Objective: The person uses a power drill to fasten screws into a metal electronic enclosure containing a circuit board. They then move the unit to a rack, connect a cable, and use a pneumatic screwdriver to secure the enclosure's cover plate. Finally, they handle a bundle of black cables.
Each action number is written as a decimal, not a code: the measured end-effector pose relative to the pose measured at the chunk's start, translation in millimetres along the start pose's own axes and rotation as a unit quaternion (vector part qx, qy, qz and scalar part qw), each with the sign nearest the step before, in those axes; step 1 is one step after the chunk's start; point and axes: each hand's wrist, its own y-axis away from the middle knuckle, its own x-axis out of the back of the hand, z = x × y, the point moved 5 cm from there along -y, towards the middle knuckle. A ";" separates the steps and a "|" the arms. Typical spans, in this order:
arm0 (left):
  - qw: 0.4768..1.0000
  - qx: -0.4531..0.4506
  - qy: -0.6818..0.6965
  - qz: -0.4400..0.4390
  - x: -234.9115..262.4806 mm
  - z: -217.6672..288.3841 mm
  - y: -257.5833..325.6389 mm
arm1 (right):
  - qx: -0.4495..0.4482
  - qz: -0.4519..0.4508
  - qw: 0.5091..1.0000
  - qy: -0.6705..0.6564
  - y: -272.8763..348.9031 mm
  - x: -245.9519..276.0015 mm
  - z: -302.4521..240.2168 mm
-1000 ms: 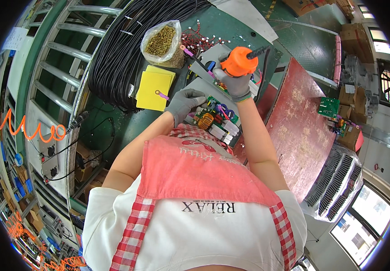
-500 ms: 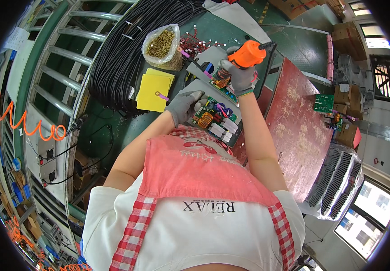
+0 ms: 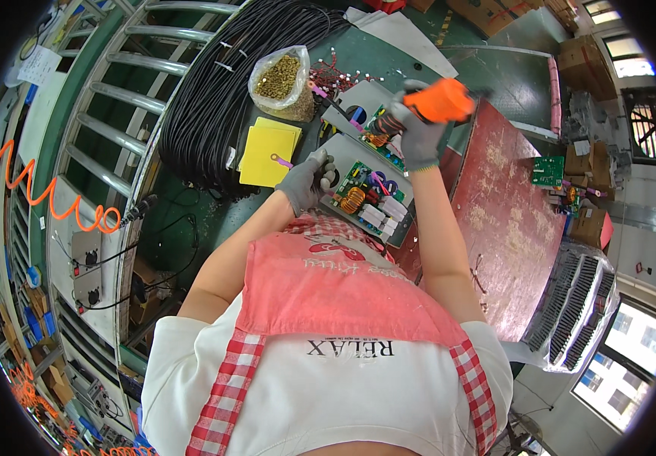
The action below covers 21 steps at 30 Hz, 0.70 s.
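My gloved right hand (image 3: pixel 421 138) is wrapped round an orange power screwdriver (image 3: pixel 443 100), raised at the right of the workbench and slightly blurred. My gloved left hand (image 3: pixel 306 184) has its fingers curled together at the left side of a grey metal plate (image 3: pixel 349 154); whatever they hold, if anything, is too small to name. On that plate sits a green circuit board (image 3: pixel 356 185) with copper coils and white blocks. Behind it lies a second grey plate (image 3: pixel 371 94) with a similar board (image 3: pixel 391 154), partly covered by my right hand and the tool.
Left of the plates are yellow cards (image 3: pixel 263 144) with a ring terminal on top, and an open bag of brass parts (image 3: pixel 278 80). A large coil of black cable (image 3: pixel 195 114) lies beyond them. Small red wires (image 3: pixel 334 76) are heaped behind. A worn red board (image 3: pixel 506 213) stretches to the right.
The screwdriver and my right hand have moved right and slightly nearer, away from the boards. My left fingers have curled in more. The whole view has shifted slightly.
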 end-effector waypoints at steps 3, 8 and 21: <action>0.999 0.008 0.042 -0.018 -3.9 0.6 5.2 | 0.049 -0.019 0.993 -0.109 30.0 -9.2 -43.0; 0.987 0.039 0.115 -0.103 -28.8 -7.8 4.4 | 0.107 -0.081 0.972 -0.190 60.5 -9.9 -84.4; 0.975 0.110 0.087 -0.173 -63.5 -29.9 -7.5 | 0.140 0.045 0.973 -0.179 82.3 52.2 -103.5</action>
